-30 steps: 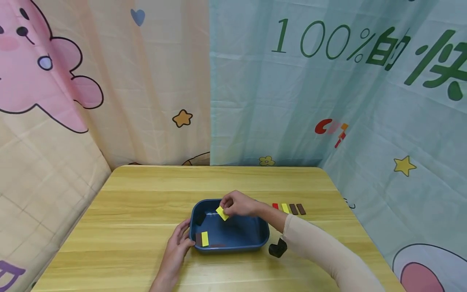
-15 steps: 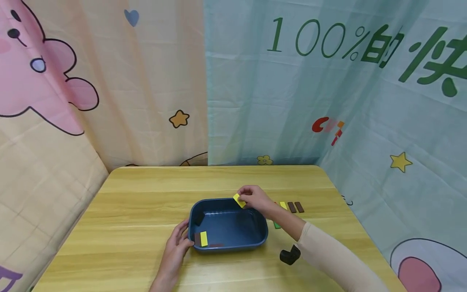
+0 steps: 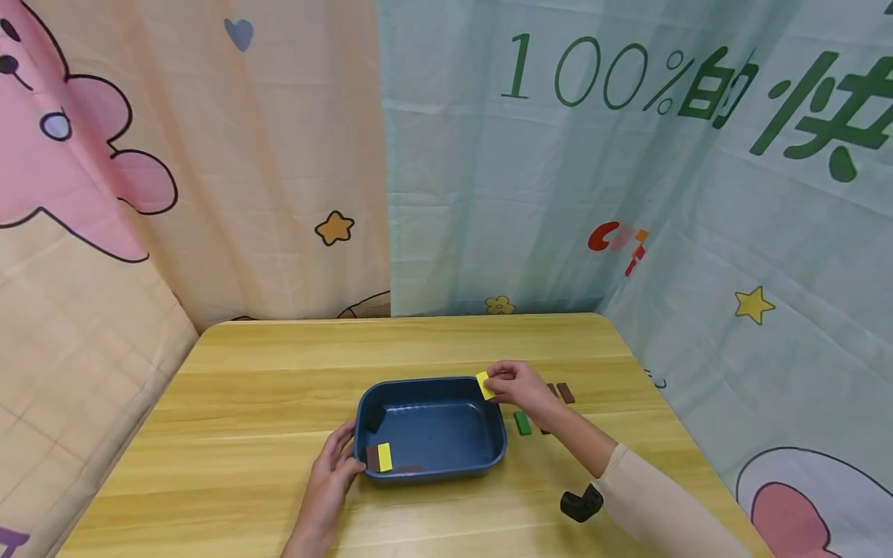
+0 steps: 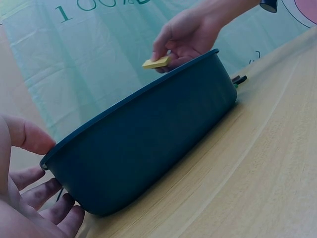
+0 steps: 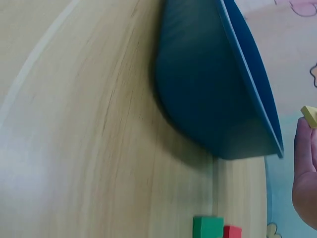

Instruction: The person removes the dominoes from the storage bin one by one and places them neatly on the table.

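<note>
A dark blue plastic tub point(image 3: 446, 470) stands on the wooden table. My left hand point(image 3: 328, 479) holds its left end, thumb at the rim and fingers curled against the outer wall in the left wrist view. My right hand point(image 3: 519, 387) pinches a thin yellow rectangular block point(image 3: 484, 385) between thumb and fingers, just above the tub's far right corner. Inside the tub, at the near left corner, a brown block point(image 3: 373, 458) and another yellow block point(image 3: 385, 457) lean side by side on the wall. A dark piece point(image 3: 376, 419) lies in the far left corner.
Right of the tub lie a green block point(image 3: 522, 423) and a brown block point(image 3: 566, 393), with others partly hidden by the right hand. A red block point(image 5: 232, 231) shows in the right wrist view. A black device point(image 3: 582, 504) sits at the right forearm. Printed curtains point(image 3: 488, 194) surround the table point(image 3: 279, 349).
The right hand has moved right with the yellow block, from over the tub's middle to its far right corner. The green block has come into sight. The left hand stays on the tub.
</note>
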`<action>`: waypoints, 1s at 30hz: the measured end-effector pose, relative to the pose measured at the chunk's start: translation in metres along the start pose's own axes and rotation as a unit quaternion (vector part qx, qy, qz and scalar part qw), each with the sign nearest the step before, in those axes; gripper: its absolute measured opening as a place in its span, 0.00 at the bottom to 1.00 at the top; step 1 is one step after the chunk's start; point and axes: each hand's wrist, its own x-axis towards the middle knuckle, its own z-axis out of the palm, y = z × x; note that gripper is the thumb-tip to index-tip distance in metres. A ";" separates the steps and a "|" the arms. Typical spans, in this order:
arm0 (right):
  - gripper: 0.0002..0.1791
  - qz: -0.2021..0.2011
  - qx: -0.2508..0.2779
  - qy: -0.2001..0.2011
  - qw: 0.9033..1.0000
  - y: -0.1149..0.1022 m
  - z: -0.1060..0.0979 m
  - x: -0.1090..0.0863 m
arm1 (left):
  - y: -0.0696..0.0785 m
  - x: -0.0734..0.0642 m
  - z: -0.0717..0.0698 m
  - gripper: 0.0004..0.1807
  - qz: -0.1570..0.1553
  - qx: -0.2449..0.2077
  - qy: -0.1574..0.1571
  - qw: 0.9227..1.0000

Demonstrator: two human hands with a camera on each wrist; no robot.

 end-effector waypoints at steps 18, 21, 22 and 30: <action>0.16 0.021 -0.012 0.063 0.998 0.051 -0.060 -0.046 | -0.002 -0.002 0.001 0.39 0.002 -0.005 -0.005 1.000; 0.13 0.029 -0.029 0.095 0.995 0.062 -0.069 -0.053 | -0.002 -0.002 0.000 0.38 0.004 -0.006 -0.006 1.000; 0.13 0.028 -0.034 0.102 0.994 0.066 -0.072 -0.055 | -0.002 -0.002 0.000 0.38 0.005 -0.005 -0.007 1.000; 0.11 0.034 -0.086 0.139 0.986 0.082 -0.087 -0.068 | 0.001 -0.002 -0.001 0.39 0.006 -0.002 -0.010 1.000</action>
